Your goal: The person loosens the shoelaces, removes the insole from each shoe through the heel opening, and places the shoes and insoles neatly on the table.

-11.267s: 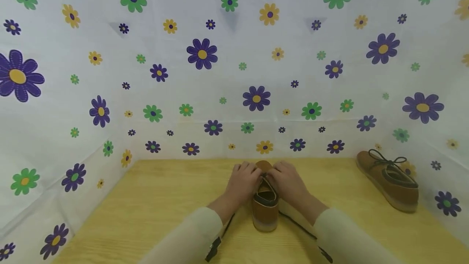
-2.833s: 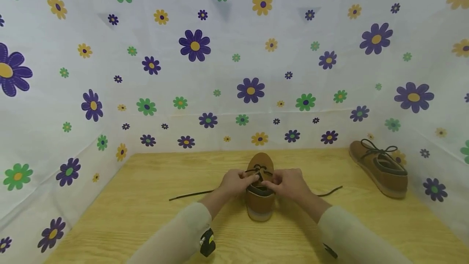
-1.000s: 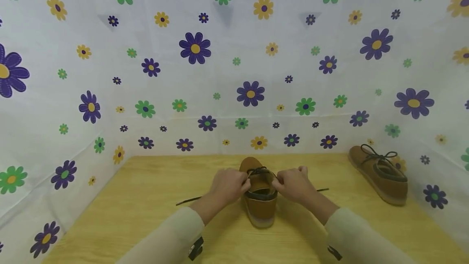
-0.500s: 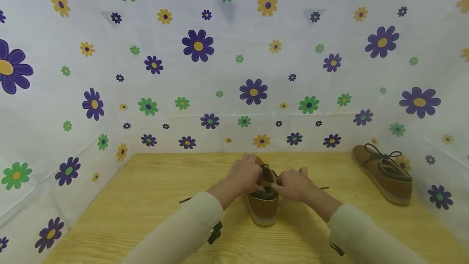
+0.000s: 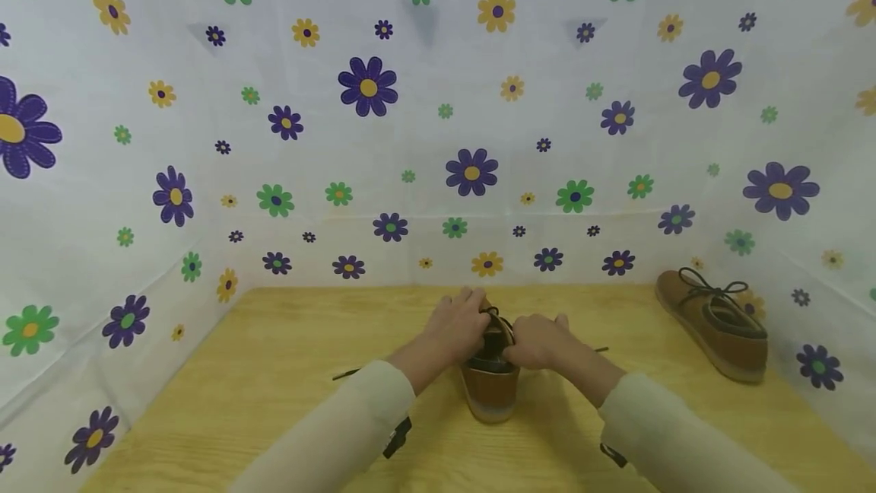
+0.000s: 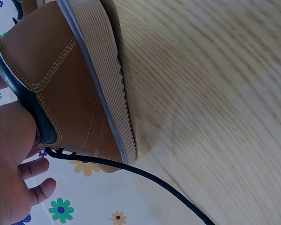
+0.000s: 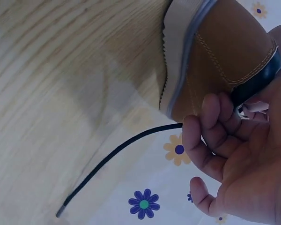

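A brown leather shoe (image 5: pixel 491 395) with a dark padded collar stands on the table, heel towards me. My left hand (image 5: pixel 452 326) holds its upper left side near the lacing, partly covering the toe; exactly what its fingertips pinch is hidden. My right hand (image 5: pixel 544 342) grips the right edge of the opening, thumb at the inside and curled fingers (image 7: pixel 210 110) outside. The dark shoelace (image 5: pixel 494 313) crosses at the front of the opening. One loose lace end (image 6: pixel 159 180) trails out on the left, the other lace end (image 7: pixel 112 152) on the right.
A matching brown shoe (image 5: pixel 725 329), its lace tied in a bow, stands at the back right of the wooden table (image 5: pixel 274 402). White cloth with printed flowers (image 5: pixel 411 135) closes off the back and sides.
Over the last second my left hand has moved forward from the opening's left edge towards the lacing. My right hand stays at the right edge. Earlier, both hands worked at the laces.
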